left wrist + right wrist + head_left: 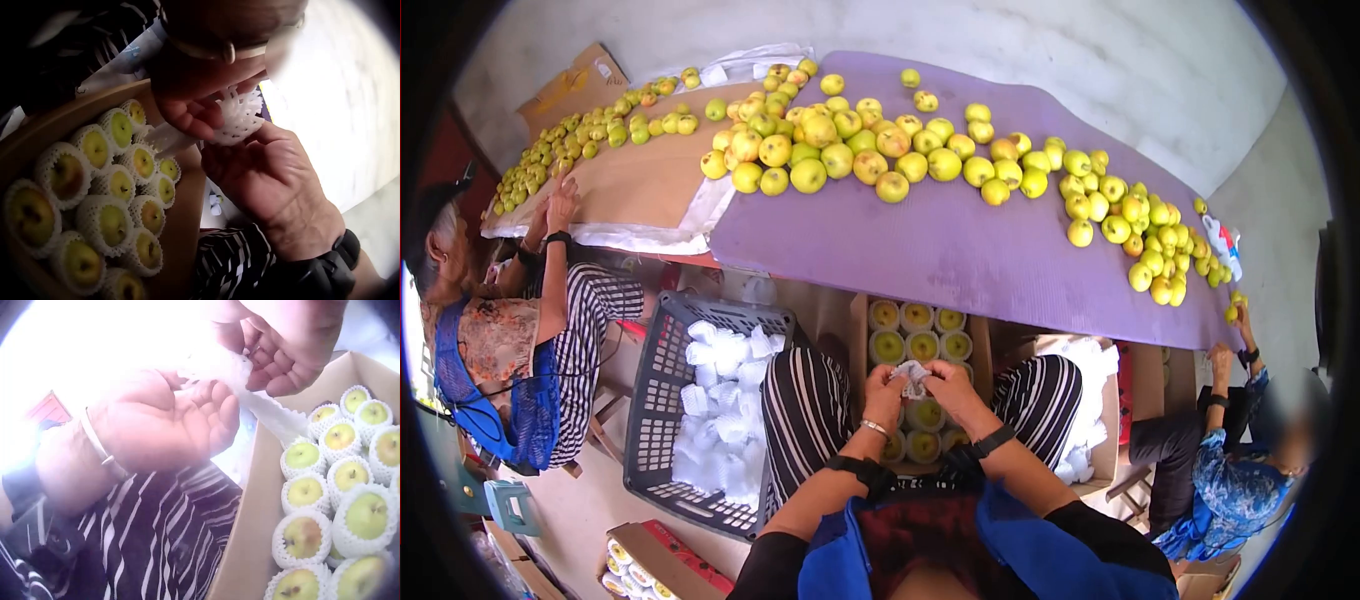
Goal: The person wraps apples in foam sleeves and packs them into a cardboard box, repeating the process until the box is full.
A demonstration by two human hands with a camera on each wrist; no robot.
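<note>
Between both hands, over a cardboard box (859,345), is a white foam net (912,379). My left hand (883,397) pinches its left side and my right hand (956,392) pinches its right side. In the left wrist view, the foam net (239,119) is bunched between the fingers of my left hand (203,94) and my right hand (269,181). Part of it hangs down toward the box in the right wrist view. Inside the box, yellow-green apples (366,515) sit in white foam nets in rows.
Many loose apples (808,175) lie across the purple-covered table (880,240). A dark crate (645,400) of white foam nets stands at the left, and another box (1108,440) of foam at the right. People sit at both ends of the table. An open box of wrapped fruit (635,580) is at the lower left.
</note>
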